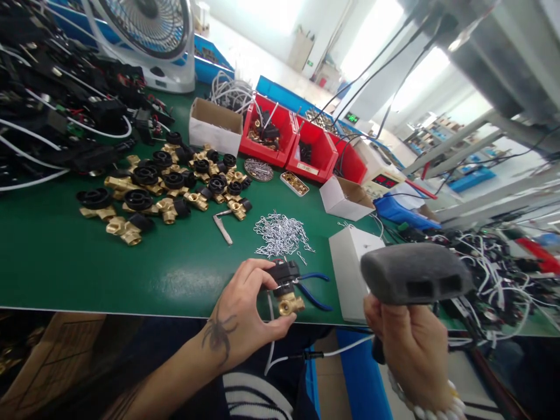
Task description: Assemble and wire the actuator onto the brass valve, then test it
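Note:
My left hand point(251, 309) is closed around a brass valve point(289, 303) topped by a black housing point(283, 271), at the table's front edge. A white cable hangs down from it. Blue-handled pliers point(315, 291) lie just right of the valve. In my right hand point(409, 344) is a dark grey handheld scanner point(413, 273), raised over the right side and seen from its back; its front is hidden. Behind the valve spreads a heap of silver spring clips point(282, 233). A small tool with a wrapped handle point(223, 228) lies to their left.
Many brass valves with black caps point(175, 181) cover the back left, near black cabled units point(65, 105) and a white fan point(149, 35). Red bins point(269, 137), an open carton point(214, 128) and a small carton point(345, 198) line the back. A white box point(350, 268) stands beside the scanner.

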The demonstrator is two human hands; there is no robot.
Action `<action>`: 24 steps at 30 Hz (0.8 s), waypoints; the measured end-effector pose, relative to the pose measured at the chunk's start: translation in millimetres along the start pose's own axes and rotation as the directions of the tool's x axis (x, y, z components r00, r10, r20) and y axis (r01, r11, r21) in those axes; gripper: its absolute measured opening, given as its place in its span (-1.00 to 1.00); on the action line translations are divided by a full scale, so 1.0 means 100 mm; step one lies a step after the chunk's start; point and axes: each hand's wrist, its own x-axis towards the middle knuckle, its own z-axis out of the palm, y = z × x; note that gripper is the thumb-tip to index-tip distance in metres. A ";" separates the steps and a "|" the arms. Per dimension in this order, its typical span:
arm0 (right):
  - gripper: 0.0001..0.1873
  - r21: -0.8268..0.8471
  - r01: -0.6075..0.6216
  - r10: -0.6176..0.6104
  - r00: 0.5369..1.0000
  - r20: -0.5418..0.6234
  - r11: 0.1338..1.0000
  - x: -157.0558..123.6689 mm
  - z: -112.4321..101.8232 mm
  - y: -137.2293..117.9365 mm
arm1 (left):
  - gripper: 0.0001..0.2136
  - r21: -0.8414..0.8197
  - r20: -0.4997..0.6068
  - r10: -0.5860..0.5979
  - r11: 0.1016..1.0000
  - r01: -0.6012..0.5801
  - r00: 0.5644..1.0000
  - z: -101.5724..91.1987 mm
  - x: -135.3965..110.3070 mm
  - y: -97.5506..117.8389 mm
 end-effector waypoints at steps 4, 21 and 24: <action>-0.52 -0.069 0.202 -0.178 0.950 0.258 0.977 0.01 0.06 -0.04 | -0.73 -0.008 0.001 0.003 1.000 -0.003 1.000 0.00 0.00 0.00; -0.45 -0.025 0.072 -0.073 0.997 -0.021 0.997 0.03 0.03 -0.02 | -0.73 -0.003 0.017 -0.033 0.999 0.033 0.999 -0.01 -0.01 -0.03; -0.52 -0.026 0.115 -0.107 0.973 0.206 0.993 0.03 0.11 -0.05 | -0.73 -0.019 0.017 -0.025 0.999 0.025 1.000 -0.01 -0.01 -0.03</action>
